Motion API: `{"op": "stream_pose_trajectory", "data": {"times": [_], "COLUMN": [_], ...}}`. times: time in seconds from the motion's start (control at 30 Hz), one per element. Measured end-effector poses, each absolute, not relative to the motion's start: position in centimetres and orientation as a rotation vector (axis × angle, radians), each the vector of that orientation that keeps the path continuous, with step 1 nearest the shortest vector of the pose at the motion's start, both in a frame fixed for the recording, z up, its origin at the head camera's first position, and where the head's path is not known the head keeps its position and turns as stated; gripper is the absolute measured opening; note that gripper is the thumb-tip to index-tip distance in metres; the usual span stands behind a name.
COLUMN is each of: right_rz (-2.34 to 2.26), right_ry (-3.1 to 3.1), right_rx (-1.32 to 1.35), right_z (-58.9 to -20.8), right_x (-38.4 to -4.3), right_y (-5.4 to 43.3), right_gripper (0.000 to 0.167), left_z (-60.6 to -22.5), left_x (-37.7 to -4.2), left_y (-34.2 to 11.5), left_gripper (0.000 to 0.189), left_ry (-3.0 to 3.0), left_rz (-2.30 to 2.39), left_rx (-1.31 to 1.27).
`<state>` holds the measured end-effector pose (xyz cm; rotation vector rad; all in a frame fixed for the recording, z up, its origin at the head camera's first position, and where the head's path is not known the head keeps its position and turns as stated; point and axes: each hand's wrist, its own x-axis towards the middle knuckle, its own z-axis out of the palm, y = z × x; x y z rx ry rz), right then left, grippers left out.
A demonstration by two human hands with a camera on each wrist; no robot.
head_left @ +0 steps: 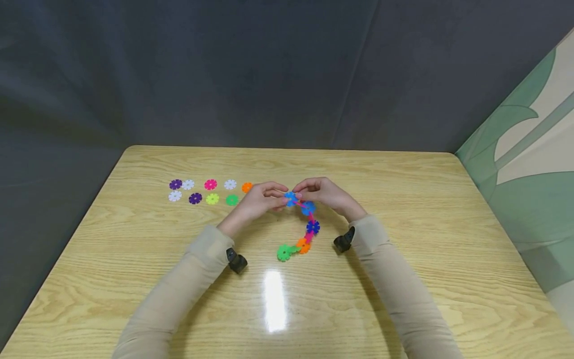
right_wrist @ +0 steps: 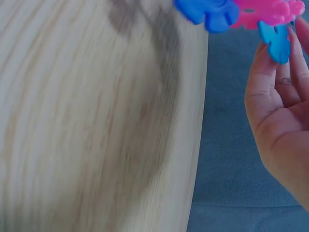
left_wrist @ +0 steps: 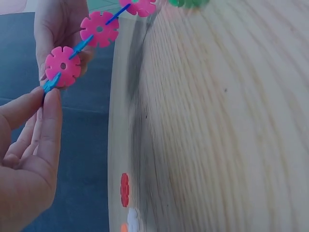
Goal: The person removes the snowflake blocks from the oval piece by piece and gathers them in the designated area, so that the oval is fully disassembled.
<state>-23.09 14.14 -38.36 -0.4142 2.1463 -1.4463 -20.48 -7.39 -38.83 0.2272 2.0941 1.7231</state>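
The chain of notched flower discs bends away from the tips of my two hands: its far end, a light-blue disc, sits between them, and from there the line runs right, then curves back toward me and leftward to a green end disc. Its long axis is a bowed arc, open to the left, with my right hand nearer most of its length. My left hand pinches the light-blue disc between thumb and fingers; my right hand pinches the chain close beside it, though I cannot tell on exactly which disc. The near part hangs low over or lies on the table; I can't tell which. Flat, slotted and bright, the discs alternate blue and pink, then go orange and green, many standing edge-on to their neighbours.
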Motion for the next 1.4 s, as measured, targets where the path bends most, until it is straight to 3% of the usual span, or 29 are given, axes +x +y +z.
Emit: {"op": "stream_pose_trajectory", "data": {"times": [1.4], "right_rz": [-1.47], "right_ry": [2.154], "right_rx": [-0.363], "right_z": [-38.54], "right_x": [-23.31], "right_y": [14.5], "right_gripper": [0.026], "left_z": [-39.24], "left_x": [-20.32], "left_y": [-7.33], "left_gripper": [0.033], "left_ry": [2.141], "left_rz": [1.898], "left_rx": [0.011]}}
